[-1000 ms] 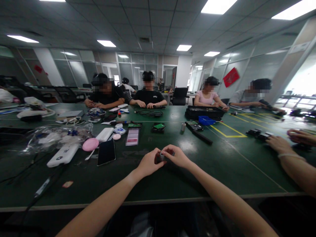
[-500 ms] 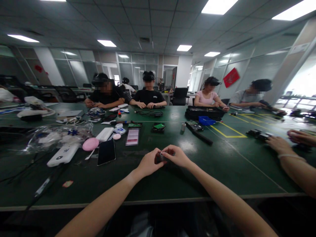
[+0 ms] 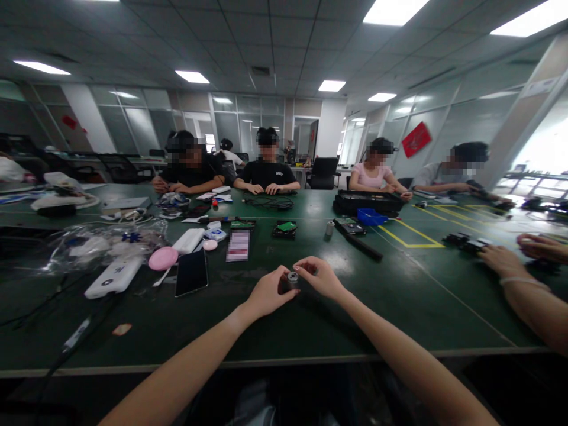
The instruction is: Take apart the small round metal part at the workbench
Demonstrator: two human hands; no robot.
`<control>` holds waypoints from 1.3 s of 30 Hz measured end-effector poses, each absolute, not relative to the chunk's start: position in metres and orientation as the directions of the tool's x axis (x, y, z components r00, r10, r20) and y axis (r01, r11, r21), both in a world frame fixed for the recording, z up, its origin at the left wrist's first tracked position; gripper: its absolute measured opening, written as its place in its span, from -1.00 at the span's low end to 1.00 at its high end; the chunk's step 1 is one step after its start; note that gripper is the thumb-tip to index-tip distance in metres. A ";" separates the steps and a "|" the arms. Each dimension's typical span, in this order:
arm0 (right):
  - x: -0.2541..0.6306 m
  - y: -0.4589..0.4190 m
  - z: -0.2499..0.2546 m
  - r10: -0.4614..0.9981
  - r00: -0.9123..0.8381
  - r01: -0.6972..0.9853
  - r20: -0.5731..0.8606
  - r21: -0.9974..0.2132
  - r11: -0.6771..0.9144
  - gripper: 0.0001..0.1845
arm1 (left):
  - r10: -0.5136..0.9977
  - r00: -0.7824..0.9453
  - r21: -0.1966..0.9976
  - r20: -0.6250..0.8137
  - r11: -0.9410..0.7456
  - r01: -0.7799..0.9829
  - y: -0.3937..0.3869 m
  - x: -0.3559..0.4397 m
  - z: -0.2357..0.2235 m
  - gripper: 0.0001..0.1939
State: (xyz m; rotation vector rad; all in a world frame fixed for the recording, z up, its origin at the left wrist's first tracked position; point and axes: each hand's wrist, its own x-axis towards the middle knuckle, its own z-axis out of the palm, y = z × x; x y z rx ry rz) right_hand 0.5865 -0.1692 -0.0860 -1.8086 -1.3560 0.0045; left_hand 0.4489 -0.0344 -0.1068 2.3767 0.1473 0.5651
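Note:
My left hand (image 3: 268, 291) curls around a small silvery metal cylinder (image 3: 293, 277), thumb on the near side and fingers on the far side. Its round top, with a hole or stub at the centre, faces up; it resembles a small motor. Just right of that top is my right hand (image 3: 320, 278), its fingers bent and thumb and forefinger tips close together. Whatever may be between those tips is too small to make out. A similar metal cylinder (image 3: 329, 228) stands upright farther back on the green table (image 3: 248, 337).
Ahead lie a circuit board (image 3: 284, 228), a hard drive (image 3: 349, 226), a black bar (image 3: 364, 247) and a blue tray (image 3: 371, 217). Leftward are a phone (image 3: 191, 274), a pink disc (image 3: 163, 258) and plastic bags (image 3: 89, 248). A co-worker's arm (image 3: 528, 290) reaches in at right; others sit opposite.
My right hand has drawn slightly up and right, off the cylinder's top, which now shows. My left hand has kept its place around the cylinder.

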 end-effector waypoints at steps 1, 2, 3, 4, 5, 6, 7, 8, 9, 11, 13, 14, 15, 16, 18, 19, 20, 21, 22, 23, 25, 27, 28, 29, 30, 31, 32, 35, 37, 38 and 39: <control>0.588 -0.169 -0.087 0.785 0.418 0.794 0.458 -0.603 -0.071 -0.75 | 0.246 0.900 0.647 0.361 -0.761 -0.051 -0.034 0.449 -0.107 -0.69; 0.589 -0.169 -0.088 0.785 0.423 0.805 0.454 -0.585 -0.096 -0.75 | 0.244 0.900 0.647 0.362 -0.761 -0.054 -0.035 0.449 -0.107 -0.69; 0.590 -0.169 -0.089 0.786 0.428 0.815 0.447 -0.567 -0.121 -0.76 | 0.245 0.900 0.646 0.361 -0.761 -0.052 -0.035 0.449 -0.107 -0.69; 0.591 -0.168 -0.090 0.788 0.433 0.821 0.438 -0.552 -0.144 -0.76 | 0.248 0.900 0.646 0.359 -0.762 -0.048 -0.035 0.449 -0.107 -0.69; 0.592 -0.168 -0.092 0.790 0.438 0.825 0.428 -0.540 -0.165 -0.76 | 0.254 0.899 0.644 0.357 -0.764 -0.041 -0.035 0.449 -0.107 -0.69; 0.593 -0.168 -0.093 0.793 0.445 0.827 0.416 -0.530 -0.185 -0.76 | 0.259 0.898 0.643 0.356 -0.765 -0.035 -0.035 0.449 -0.107 -0.69; 0.594 -0.167 -0.094 0.794 0.453 0.827 0.405 -0.522 -0.206 -0.76 | 0.261 0.898 0.642 0.355 -0.766 -0.031 -0.035 0.449 -0.107 -0.68; 0.595 -0.167 -0.096 0.795 0.462 0.827 0.392 -0.515 -0.227 -0.76 | 0.259 0.899 0.641 0.354 -0.767 -0.031 -0.035 0.449 -0.107 -0.68; 0.596 -0.167 -0.097 0.798 0.470 0.826 0.377 -0.507 -0.247 -0.77 | 0.257 0.900 0.640 0.353 -0.767 -0.032 -0.035 0.449 -0.107 -0.67; 0.599 -0.167 -0.100 0.806 0.487 0.822 0.338 -0.489 -0.292 -0.79 | 0.254 0.901 0.636 0.353 -0.771 -0.032 -0.034 0.449 -0.107 -0.67; 0.601 -0.167 -0.103 0.819 0.495 0.819 0.290 -0.469 -0.330 -0.81 | 0.252 0.898 0.631 0.359 -0.775 -0.034 -0.034 0.449 -0.108 -0.68; 0.602 -0.168 -0.104 0.825 0.498 0.818 0.267 -0.461 -0.344 -0.82 | 0.250 0.897 0.628 0.364 -0.778 -0.037 -0.033 0.449 -0.108 -0.68; 0.603 -0.168 -0.106 0.830 0.501 0.815 0.247 -0.456 -0.356 -0.83 | 0.247 0.897 0.626 0.367 -0.779 -0.041 -0.033 0.449 -0.108 -0.68; 0.604 -0.168 -0.107 0.833 0.503 0.813 0.231 -0.453 -0.366 -0.83 | 0.245 0.897 0.625 0.369 -0.779 -0.045 -0.033 0.449 -0.108 -0.68; 0.605 -0.168 -0.108 0.834 0.508 0.809 0.213 -0.451 -0.377 -0.83 | 0.243 0.898 0.624 0.367 -0.780 -0.044 -0.034 0.449 -0.108 -0.68; 0.605 -0.169 -0.108 0.833 0.512 0.807 0.209 -0.450 -0.383 -0.82 | 0.244 0.898 0.625 0.366 -0.780 -0.042 -0.034 0.449 -0.107 -0.68; 0.605 -0.169 -0.107 0.833 0.514 0.806 0.205 -0.447 -0.387 -0.82 | 0.244 0.898 0.625 0.366 -0.779 -0.043 -0.034 0.449 -0.107 -0.68; 0.605 -0.169 -0.107 0.833 0.516 0.805 0.201 -0.445 -0.391 -0.82 | 0.243 0.898 0.626 0.368 -0.779 -0.045 -0.034 0.449 -0.107 -0.68; 0.605 -0.170 -0.106 0.832 0.518 0.804 0.196 -0.444 -0.396 -0.81 | 0.241 0.897 0.626 0.370 -0.779 -0.049 -0.034 0.449 -0.107 -0.68; 0.605 -0.170 -0.105 0.831 0.522 0.802 0.192 -0.443 -0.401 -0.81 | 0.239 0.896 0.625 0.374 -0.779 -0.053 -0.034 0.449 -0.107 -0.68; 0.604 -0.171 -0.104 0.829 0.527 0.799 0.187 -0.441 -0.409 -0.81 | 0.235 0.895 0.621 0.379 -0.781 -0.059 -0.034 0.449 -0.107 -0.69; 0.604 -0.171 -0.104 0.826 0.533 0.797 0.184 -0.436 -0.418 -0.81 | 0.235 0.894 0.618 0.381 -0.784 -0.058 -0.034 0.449 -0.107 -0.69; 0.604 -0.171 -0.104 0.825 0.536 0.796 0.180 -0.433 -0.423 -0.80 | 0.235 0.894 0.617 0.381 -0.785 -0.057 -0.034 0.449 -0.107 -0.68; 0.603 -0.171 -0.103 0.823 0.540 0.794 0.175 -0.431 -0.429 -0.80 | 0.236 0.894 0.615 0.380 -0.786 -0.054 -0.034 0.448 -0.107 -0.68; 0.603 -0.171 -0.103 0.822 0.544 0.792 0.169 -0.427 -0.436 -0.80 | 0.237 0.894 0.614 0.379 -0.788 -0.051 -0.034 0.448 -0.107 -0.68; 0.603 -0.171 -0.103 0.820 0.549 0.790 0.164 -0.422 -0.444 -0.79 | 0.238 0.895 0.612 0.377 -0.789 -0.048 -0.034 0.449 -0.107 -0.67; 0.602 -0.171 -0.102 0.818 0.553 0.788 0.157 -0.417 -0.453 -0.79 | 0.239 0.896 0.612 0.375 -0.789 -0.045 -0.034 0.449 -0.107 -0.67; 0.601 -0.171 -0.100 0.810 0.572 0.779 0.133 -0.399 -0.484 -0.78 | 0.243 0.897 0.616 0.370 -0.786 -0.042 -0.033 0.450 -0.108 -0.67; 0.601 -0.171 -0.100 0.803 0.583 0.773 0.122 -0.389 -0.501 -0.77 | 0.239 0.898 0.619 0.369 -0.784 -0.045 -0.033 0.450 -0.109 -0.68; 0.601 -0.171 -0.099 0.802 0.586 0.772 0.120 -0.384 -0.507 -0.77 | 0.238 0.898 0.619 0.369 -0.784 -0.047 -0.033 0.450 -0.109 -0.68; 0.601 -0.171 -0.099 0.801 0.587 0.772 0.120 -0.380 -0.509 -0.77 | 0.236 0.899 0.619 0.369 -0.784 -0.049 -0.033 0.450 -0.109 -0.68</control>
